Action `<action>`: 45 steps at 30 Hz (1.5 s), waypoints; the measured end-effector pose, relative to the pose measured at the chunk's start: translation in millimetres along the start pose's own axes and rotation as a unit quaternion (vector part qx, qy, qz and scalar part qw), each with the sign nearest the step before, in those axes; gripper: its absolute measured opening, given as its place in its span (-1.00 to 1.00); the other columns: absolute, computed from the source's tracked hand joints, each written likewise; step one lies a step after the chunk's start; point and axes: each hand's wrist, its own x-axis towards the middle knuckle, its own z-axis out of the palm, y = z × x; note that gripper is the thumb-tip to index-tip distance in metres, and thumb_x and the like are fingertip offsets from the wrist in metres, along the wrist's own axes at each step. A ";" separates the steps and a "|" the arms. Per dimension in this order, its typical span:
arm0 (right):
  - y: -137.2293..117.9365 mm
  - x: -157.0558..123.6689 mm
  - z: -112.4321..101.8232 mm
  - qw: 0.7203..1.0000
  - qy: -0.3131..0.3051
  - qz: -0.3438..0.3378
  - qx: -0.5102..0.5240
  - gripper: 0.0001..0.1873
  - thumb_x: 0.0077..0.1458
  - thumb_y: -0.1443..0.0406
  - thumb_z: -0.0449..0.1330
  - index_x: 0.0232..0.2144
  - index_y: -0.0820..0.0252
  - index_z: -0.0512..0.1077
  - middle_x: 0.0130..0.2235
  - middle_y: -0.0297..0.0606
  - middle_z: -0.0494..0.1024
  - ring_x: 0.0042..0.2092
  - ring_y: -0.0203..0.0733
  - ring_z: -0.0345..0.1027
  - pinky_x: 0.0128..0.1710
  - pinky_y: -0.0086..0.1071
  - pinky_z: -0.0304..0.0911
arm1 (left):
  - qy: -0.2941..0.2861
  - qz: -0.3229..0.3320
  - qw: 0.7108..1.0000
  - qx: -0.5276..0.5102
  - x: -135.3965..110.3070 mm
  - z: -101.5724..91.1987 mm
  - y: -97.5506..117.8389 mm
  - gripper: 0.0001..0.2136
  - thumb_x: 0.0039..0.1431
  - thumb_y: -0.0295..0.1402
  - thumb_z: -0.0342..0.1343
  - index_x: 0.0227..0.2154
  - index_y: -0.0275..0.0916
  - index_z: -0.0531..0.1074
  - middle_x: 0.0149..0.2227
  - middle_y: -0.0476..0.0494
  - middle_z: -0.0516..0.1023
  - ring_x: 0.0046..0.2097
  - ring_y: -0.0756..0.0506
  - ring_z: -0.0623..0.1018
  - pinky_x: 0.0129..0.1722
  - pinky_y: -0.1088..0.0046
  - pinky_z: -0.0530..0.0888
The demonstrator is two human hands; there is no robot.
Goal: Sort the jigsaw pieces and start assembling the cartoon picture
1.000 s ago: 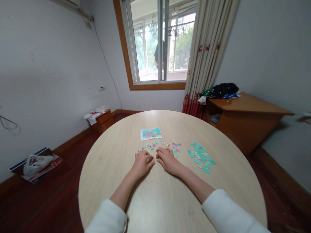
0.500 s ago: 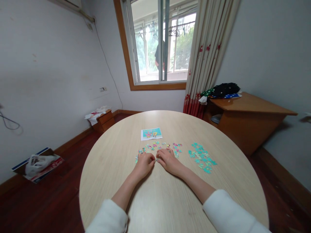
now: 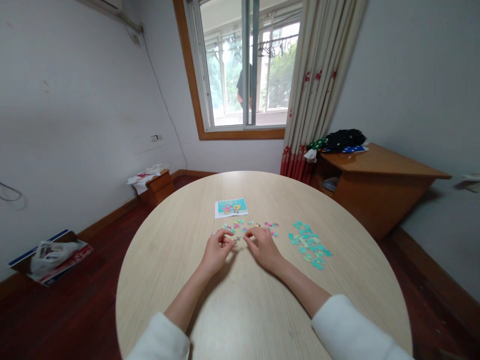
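Observation:
My left hand is closed at the fingertips on a small jigsaw puzzle piece, held a little above the table. Close by on the right, my right hand has its thumb and forefinger drawn together. Whatever may be between them is too small to make out. Beyond the hands lie loose multicoloured jigsaw pieces, some pink and yellow, partly hidden by my fingers. A printed picture card with a pink and a yellow cartoon figure lies behind them.
Many turquoise jigsaw pieces are spread to the right on the round wooden table. A brown desk with cloths on it stands at the right wall. A person is beyond the window.
My hands have moved apart from where they met at the small piece. The left fingers have lifted slightly with a piece, and the right fingertips have drawn together. The view has shifted slightly.

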 end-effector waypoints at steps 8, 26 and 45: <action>-4.5 -1.3 -0.2 0.998 0.038 -0.043 0.007 -0.87 0.16 0.31 0.07 -0.27 0.18 0.41 -0.33 -0.25 0.54 -0.27 -0.18 0.37 -0.20 -0.27 0.13 | 0.012 -0.025 0.996 -0.084 -1.4 1.4 8.1 -0.61 -0.29 -0.23 0.33 -0.35 -0.32 0.45 -0.65 0.03 0.42 -0.60 0.08 0.34 -0.56 0.57 0.24; -5.8 -2.3 -0.1 0.997 0.007 -0.069 -0.017 -0.80 0.19 0.32 0.03 -0.25 0.17 0.46 -0.34 -0.22 0.55 -0.27 -0.18 0.37 -0.20 -0.27 0.13 | -0.045 -0.020 0.997 -0.067 -4.4 6.1 6.6 -0.62 -0.23 -0.28 0.29 -0.30 -0.37 0.49 -0.67 0.06 0.39 -0.59 0.08 0.32 -0.53 0.56 0.26; -6.5 -0.9 -2.7 0.996 0.014 -0.080 -0.030 -0.78 0.21 0.32 0.00 -0.28 0.18 0.46 -0.37 -0.21 0.55 -0.30 -0.18 0.37 -0.23 -0.28 0.12 | -0.051 -0.031 0.997 -0.057 -5.1 4.3 7.5 -0.60 -0.22 -0.23 0.30 -0.27 -0.34 0.50 -0.45 -0.16 0.60 -0.38 -0.09 0.55 -0.32 0.38 0.44</action>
